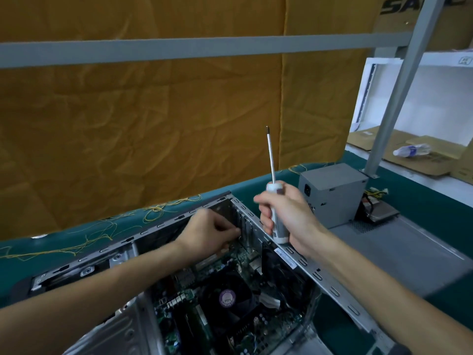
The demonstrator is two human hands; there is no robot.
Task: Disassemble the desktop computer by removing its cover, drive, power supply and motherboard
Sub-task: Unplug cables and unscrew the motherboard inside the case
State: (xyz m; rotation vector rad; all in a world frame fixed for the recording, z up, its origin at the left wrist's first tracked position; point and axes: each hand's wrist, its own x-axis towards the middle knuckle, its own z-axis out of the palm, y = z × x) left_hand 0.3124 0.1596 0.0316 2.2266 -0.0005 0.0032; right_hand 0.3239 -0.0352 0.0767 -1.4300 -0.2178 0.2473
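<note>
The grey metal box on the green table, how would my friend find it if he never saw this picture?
Start at the open computer case in the middle of the green table. Look past its far right corner, beyond the right hand holding the screwdriver upright. There stands the power supply, a plain grey metal box with a black socket on its front, taller than the flat cover panel it stands on.

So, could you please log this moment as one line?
left hand: pinching inside open grey metal case | right hand: gripping white-handled screwdriver, tip up | grey power supply box: out
</note>
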